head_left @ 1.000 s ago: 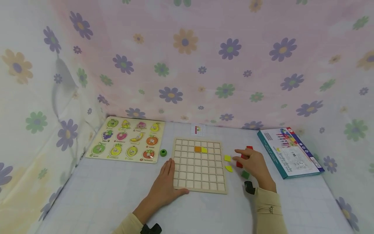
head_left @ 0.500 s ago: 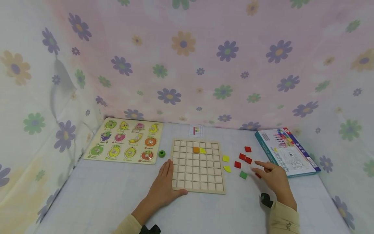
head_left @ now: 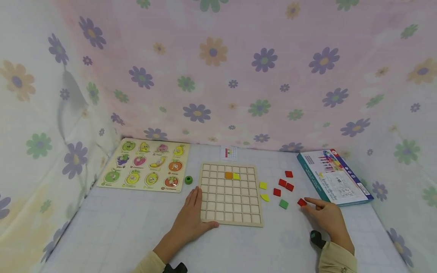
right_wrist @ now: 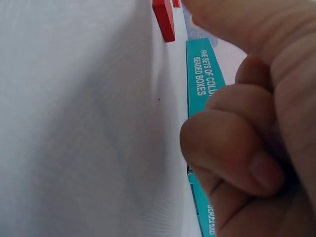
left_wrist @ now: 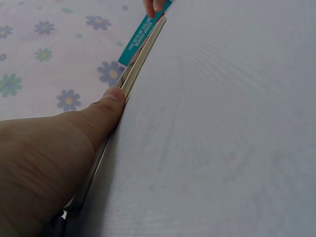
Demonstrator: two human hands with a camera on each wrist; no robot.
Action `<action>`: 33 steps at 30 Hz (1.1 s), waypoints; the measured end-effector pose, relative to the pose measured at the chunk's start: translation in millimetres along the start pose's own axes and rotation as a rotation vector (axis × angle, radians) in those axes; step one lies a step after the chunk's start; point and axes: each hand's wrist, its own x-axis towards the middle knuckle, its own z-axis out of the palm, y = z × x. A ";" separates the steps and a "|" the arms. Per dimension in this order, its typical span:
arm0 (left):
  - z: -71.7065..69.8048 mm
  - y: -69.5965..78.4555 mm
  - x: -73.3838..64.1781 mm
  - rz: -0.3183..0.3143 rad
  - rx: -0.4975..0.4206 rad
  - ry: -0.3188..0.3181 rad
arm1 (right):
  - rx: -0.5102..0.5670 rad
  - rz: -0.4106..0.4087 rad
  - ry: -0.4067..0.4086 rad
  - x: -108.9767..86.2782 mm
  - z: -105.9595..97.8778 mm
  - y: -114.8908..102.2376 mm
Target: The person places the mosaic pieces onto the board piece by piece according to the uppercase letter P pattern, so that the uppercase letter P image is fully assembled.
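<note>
In the head view my right hand (head_left: 326, 218) has its thumb and index fingertip at opposite edges of a red square tile (head_left: 302, 202), pinching it at the table. The right wrist view shows the other fingers curled and the red tile (right_wrist: 165, 19) at the top edge. My left hand (head_left: 189, 218) lies with straight fingers along the left side of a wooden grid board (head_left: 232, 223), its thumb (left_wrist: 111, 101) by the near edge. An orange square (head_left: 228, 175) and a yellow piece (head_left: 236, 176) sit in neighbouring cells of the grid.
Several red tiles (head_left: 282, 182), a green square (head_left: 283, 204), a yellow square (head_left: 263, 185) and a yellow quarter-round (head_left: 264, 197) lie right of the board. Behind it is a pattern card (head_left: 228, 153). A fruit puzzle (head_left: 143, 165), green ring (head_left: 188, 180) and box (head_left: 336, 176) flank it.
My right hand has moved right and toward me from over the red tiles, spread open, and then closed in on the nearest one. My left hand has stayed at the board.
</note>
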 end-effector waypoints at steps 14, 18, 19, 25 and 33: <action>-2.7 2.4 -0.6 0.007 -0.007 0.001 | -0.093 -0.012 0.015 1.4 5.1 1.1; -1.9 1.6 -0.7 0.005 -0.002 0.000 | -0.114 -0.030 0.007 2.4 7.1 -0.6; -1.6 1.3 -0.7 0.005 -0.003 0.001 | -0.119 -0.034 0.003 2.5 7.6 -1.3; 0.4 0.3 -0.7 0.000 0.002 0.002 | -0.138 -0.042 -0.009 3.3 7.9 -5.3; -2.1 2.8 -1.8 0.009 -0.007 0.006 | -0.126 -0.054 0.009 3.9 8.8 -6.0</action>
